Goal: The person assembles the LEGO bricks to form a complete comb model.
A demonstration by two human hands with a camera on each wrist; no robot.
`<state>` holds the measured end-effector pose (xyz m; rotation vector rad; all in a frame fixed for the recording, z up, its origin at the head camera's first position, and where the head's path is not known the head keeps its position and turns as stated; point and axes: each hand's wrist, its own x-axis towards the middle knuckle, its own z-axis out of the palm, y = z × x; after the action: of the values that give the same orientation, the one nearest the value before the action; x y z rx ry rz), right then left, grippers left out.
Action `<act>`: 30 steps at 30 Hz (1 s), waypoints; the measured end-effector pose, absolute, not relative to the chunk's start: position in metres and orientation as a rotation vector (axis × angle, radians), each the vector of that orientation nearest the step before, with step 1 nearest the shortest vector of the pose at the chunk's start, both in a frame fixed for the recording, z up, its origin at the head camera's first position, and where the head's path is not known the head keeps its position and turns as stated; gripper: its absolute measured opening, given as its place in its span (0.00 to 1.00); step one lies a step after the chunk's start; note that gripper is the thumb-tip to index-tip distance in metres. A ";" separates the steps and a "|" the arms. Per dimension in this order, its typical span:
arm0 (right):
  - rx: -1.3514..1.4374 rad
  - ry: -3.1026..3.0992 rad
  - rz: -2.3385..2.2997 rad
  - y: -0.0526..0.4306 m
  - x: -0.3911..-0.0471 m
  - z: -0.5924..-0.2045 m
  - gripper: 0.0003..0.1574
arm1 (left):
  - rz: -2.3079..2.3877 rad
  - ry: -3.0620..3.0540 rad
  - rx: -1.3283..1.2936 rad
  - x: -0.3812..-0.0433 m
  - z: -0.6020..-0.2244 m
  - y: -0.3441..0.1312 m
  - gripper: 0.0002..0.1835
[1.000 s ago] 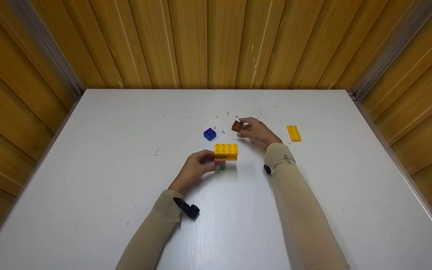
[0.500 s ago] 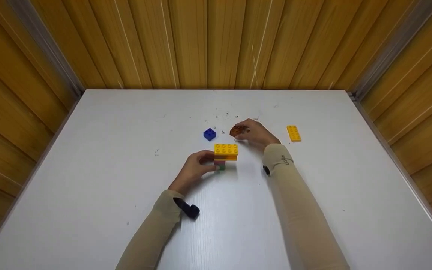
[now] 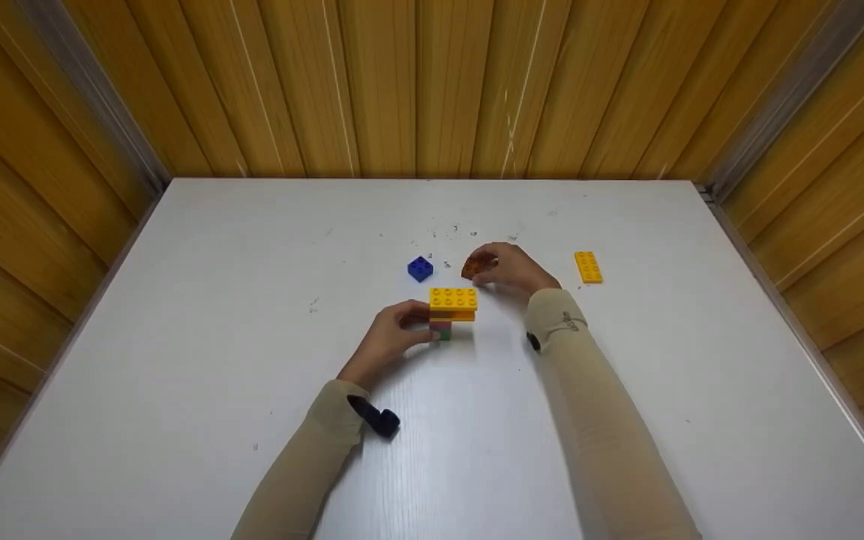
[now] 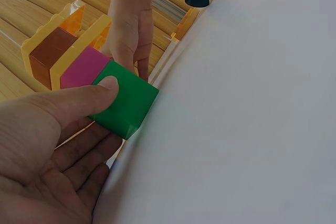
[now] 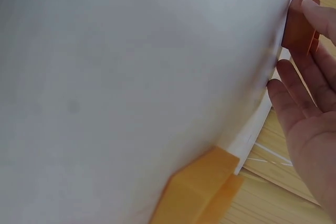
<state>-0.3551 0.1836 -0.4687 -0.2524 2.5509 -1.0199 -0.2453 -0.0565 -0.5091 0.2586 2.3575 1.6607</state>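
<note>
My left hand [image 3: 387,336] holds a small tower of toy building bricks, its thumb pressed on the green brick [image 4: 128,98] at the bottom. Above the green come a magenta brick [image 4: 84,67], a yellow plate, a brown brick [image 4: 51,56] and another yellow plate [image 3: 453,298] on top, studs up. Both plates overhang to the right. Just beyond the tower, my right hand [image 3: 514,268] pinches a loose brown brick [image 5: 298,29] between thumb and fingers, close over the table. The remaining fingers of that hand are spread below the brick in the right wrist view.
A blue brick [image 3: 420,268] lies on the white table [image 3: 252,247], left of the right hand. To the right of that hand lies a loose yellow brick [image 3: 588,267]. Corrugated wood-look panels [image 3: 432,90] close off the back and sides.
My right fingers have closed further over the brown brick, which has turned and shifted slightly nearer to me. The left hand and the tower have stayed where they were.
</note>
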 end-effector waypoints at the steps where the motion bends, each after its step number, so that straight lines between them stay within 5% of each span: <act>1: -0.251 2.552 -1.015 0.183 -0.355 -0.469 0.29 | 1.659 2.357 0.259 -0.245 -0.509 -0.057 0.22; 30: -0.469 2.582 -0.900 0.194 -0.353 -0.462 0.29 | 1.649 2.342 0.229 -0.245 -0.509 -0.056 0.22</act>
<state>-0.3532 0.1945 -0.4622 -0.4688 2.5821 -0.9000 -0.2452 -0.0562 -0.5087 0.2291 2.3423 1.6493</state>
